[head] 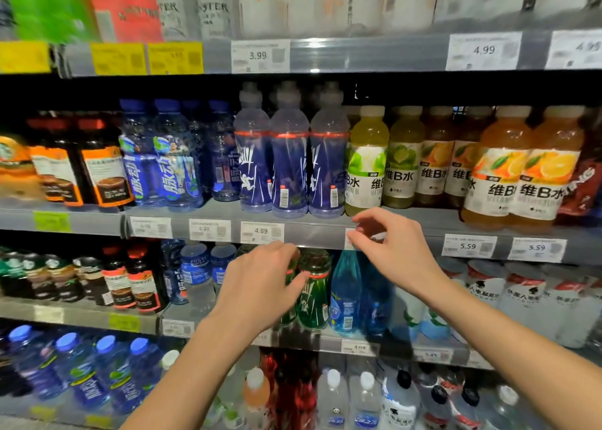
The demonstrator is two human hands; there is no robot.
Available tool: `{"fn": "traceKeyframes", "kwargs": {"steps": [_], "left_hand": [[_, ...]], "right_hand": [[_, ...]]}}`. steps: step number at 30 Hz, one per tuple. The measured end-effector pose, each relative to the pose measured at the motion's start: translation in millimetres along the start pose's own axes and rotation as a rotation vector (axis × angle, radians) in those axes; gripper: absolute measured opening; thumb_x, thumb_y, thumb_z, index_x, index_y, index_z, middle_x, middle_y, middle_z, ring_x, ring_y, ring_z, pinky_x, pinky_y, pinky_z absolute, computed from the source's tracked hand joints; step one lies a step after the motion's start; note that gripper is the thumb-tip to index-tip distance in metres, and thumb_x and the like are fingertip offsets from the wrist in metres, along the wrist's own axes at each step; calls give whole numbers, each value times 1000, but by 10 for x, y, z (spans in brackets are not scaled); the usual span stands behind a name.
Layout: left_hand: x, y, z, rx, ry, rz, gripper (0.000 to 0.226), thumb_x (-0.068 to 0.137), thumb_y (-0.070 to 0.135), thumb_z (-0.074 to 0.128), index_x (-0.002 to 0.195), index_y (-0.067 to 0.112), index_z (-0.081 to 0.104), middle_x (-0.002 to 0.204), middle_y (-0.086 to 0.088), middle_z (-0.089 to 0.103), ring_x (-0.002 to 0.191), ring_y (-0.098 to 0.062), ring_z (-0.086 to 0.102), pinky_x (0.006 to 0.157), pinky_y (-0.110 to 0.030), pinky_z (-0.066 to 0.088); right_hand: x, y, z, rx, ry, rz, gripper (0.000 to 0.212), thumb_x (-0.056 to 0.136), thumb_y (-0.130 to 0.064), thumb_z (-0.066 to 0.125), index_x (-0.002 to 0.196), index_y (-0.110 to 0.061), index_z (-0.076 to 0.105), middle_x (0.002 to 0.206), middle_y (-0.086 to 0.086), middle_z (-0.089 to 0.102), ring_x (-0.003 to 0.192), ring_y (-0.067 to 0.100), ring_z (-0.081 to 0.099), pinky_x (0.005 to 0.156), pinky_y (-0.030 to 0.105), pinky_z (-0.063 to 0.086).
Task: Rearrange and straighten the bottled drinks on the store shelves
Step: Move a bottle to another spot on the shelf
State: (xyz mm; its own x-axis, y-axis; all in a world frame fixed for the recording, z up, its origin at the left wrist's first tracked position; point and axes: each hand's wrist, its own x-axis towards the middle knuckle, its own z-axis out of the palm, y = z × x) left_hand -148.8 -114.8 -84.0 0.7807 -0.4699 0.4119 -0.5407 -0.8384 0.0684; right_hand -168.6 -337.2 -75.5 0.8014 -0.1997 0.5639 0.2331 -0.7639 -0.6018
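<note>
Both bare forearms reach up from the lower edge of the view toward the middle shelves. The left hand (pixel 260 286) is turned back-of-hand toward the camera, its fingers curled round the neck and shoulder of a dark green bottle (pixel 291 291) on the third shelf down, thumb pointing toward 3 o'clock and touching the neighbouring green bottle (pixel 314 294), which stands upright just beside it. The right hand (pixel 392 250) is raised higher, at about 1 o'clock from the left hand, in front of the shelf rail (pixel 312 234); its thumb and forefinger are pinched close together over a price tag (pixel 350 239) clipped to that rail, the other fingers loosely bent, and whether it truly holds the tag I cannot tell. Above the rail, at 12 o'clock from the hands, three tall blue sports-drink bottles (pixel 288 169) stand upright and touching in a row, with blue-capped water bottles (pixel 163 159) at their 9 o'clock and yellow-green vitamin drink bottles (pixel 368 166) at their 3 o'clock, then orange vitamin drink bottles (pixel 521 172) farther toward 3 o'clock, standing forward at the shelf edge. On the green bottles' shelf, light blue bottles (pixel 345 296) stand just at 3 o'clock of them and partly behind the right wrist, and clear bottles with blue labels (pixel 198 276) stand at 9 o'clock, partly hidden by the left hand. The lowest shelf holds more blue-capped bottles (pixel 84 371) at 7 o'clock and red bottles (pixel 293 394) between the two forearms.
</note>
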Motion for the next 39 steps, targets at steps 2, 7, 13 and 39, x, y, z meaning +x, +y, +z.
{"fn": "traceKeyframes", "kwargs": {"steps": [2, 7, 13, 39], "left_hand": [[66, 18, 2, -2, 4, 3, 38, 95, 57, 43, 121, 31, 54, 116, 15, 61, 105, -9, 60, 69, -27, 45], [239, 122, 20, -48, 31, 9, 39, 95, 57, 45, 124, 33, 53, 122, 15, 60, 111, -10, 58, 81, -31, 49], [413, 240, 41, -110, 63, 11, 41, 94, 58, 47, 128, 36, 51, 127, 17, 61, 117, -9, 57, 89, -33, 51], [1243, 1945, 217, -396, 93, 192, 63, 91, 50, 58, 145, 31, 32, 142, 11, 50, 128, -15, 50, 96, -39, 49]], "right_hand": [[58, 19, -35, -7, 10, -2, 17, 84, -29, 74, 100, -25, 71, 87, -11, 71, 85, 5, 66, 83, 31, 55], [178, 84, -152, -32, 30, 13, 15, 85, -29, 74, 99, -25, 70, 86, -14, 70, 84, 1, 65, 80, 23, 51], [334, 175, -276, -29, 75, 32, 23, 83, -26, 75, 103, -20, 65, 87, -10, 66, 82, 7, 64, 78, 23, 51], [144, 1087, -1776, -84, 571, 177, 41, 81, -21, 79, 108, -21, 49, 107, 1, 54, 95, 20, 56, 80, 32, 47]]}}
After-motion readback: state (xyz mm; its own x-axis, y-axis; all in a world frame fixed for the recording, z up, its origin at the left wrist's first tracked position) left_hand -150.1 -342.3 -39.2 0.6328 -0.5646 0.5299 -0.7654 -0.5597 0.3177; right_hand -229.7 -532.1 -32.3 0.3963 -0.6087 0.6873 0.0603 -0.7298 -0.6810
